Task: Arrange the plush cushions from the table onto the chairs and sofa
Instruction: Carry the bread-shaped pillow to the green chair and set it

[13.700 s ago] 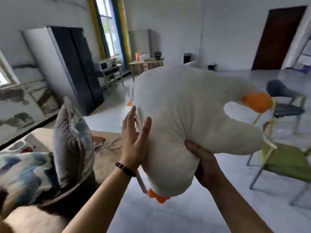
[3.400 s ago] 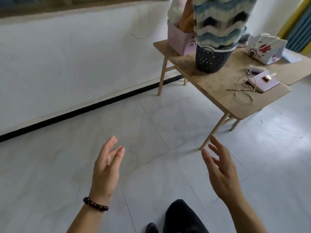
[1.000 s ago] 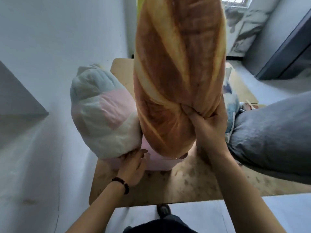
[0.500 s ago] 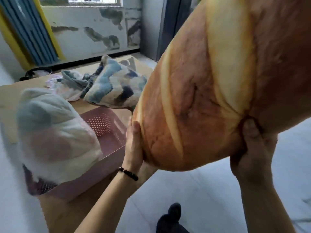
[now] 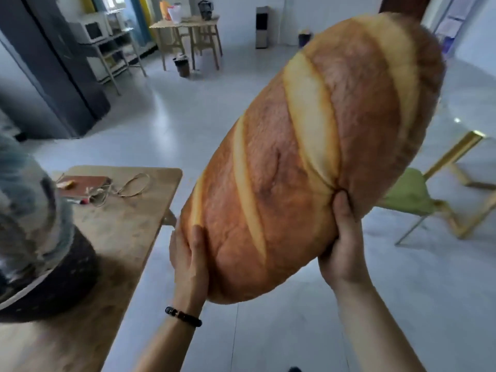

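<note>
Pale floor tiles (image 5: 150,124) run across a wide room to its far side, where a far counter (image 5: 185,22) of light wood carries a few containers (image 5: 174,12) too small to make out. A small bin (image 5: 182,66) stands on the floor beside its legs. Along the left side stands a dark cabinet (image 5: 61,76), and past it a microwave (image 5: 90,30) sits on a metal rack (image 5: 115,49).

Close by on the left, a wooden counter (image 5: 126,232) holds a dark basket (image 5: 59,285) with a blurred grey-blue cushion (image 5: 24,210) standing in it. Further along the same counter lie a reddish notebook (image 5: 80,183) and a looped cord (image 5: 132,183), just beside each other.

The bread-shaped cushion (image 5: 308,162) is off the counter, held up in the air over the floor just right of the counter's edge. It is tilted, with its lower end towards the person and its upper end leaning up and to the right. The left hand (image 5: 189,260) cups the lower left side, thumb laid on the front and fingers wrapped behind, out of sight. A dark bead bracelet (image 5: 183,316) circles that wrist. The right hand (image 5: 341,248) grips the right side, its thumb pressed deep into the plush so that the fabric puckers around it; its fingers are hidden behind. Both hands are closed round the cushion, one on each side.

Behind the cushion to the right, a green chair (image 5: 410,194) with a gold frame stands on the tiles, partly hidden.
</note>
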Demonstrator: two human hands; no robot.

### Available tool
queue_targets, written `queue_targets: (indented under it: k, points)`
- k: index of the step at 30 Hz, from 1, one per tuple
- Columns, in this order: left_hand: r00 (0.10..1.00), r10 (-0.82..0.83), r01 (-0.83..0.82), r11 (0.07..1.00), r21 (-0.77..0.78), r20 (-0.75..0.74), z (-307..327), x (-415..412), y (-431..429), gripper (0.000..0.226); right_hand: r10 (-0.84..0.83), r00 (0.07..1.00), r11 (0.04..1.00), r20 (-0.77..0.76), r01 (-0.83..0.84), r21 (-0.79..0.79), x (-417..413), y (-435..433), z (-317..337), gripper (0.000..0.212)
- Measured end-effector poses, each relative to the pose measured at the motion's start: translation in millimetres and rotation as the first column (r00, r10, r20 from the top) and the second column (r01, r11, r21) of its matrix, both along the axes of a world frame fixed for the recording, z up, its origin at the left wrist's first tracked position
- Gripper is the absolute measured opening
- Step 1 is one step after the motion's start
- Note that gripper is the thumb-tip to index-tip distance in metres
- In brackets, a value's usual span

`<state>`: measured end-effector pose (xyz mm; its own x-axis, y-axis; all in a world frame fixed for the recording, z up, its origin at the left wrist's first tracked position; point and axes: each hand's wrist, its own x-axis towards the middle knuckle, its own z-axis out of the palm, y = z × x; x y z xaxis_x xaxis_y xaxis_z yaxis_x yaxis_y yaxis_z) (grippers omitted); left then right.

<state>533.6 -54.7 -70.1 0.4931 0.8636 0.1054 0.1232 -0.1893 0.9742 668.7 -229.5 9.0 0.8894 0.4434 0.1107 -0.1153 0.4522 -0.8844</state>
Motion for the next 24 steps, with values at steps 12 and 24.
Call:
queue_targets:
  k: [12,24]
  points:
    - [0.928,-0.306,0.349,0.912,0.215,-0.210,20.4,260.7,-75.9,0.107,-0.339,0.910,0.933,-0.240,0.357,0.035,214.7,-109.3,-20.9,0.062]
    - [0.781,-0.589,0.620,0.770,0.148,-0.208,2.5,591.0,-128.6,0.092,-0.653,0.705,0.740,-0.277,0.672,-0.038,461.6,-171.3,-22.3,0.058]
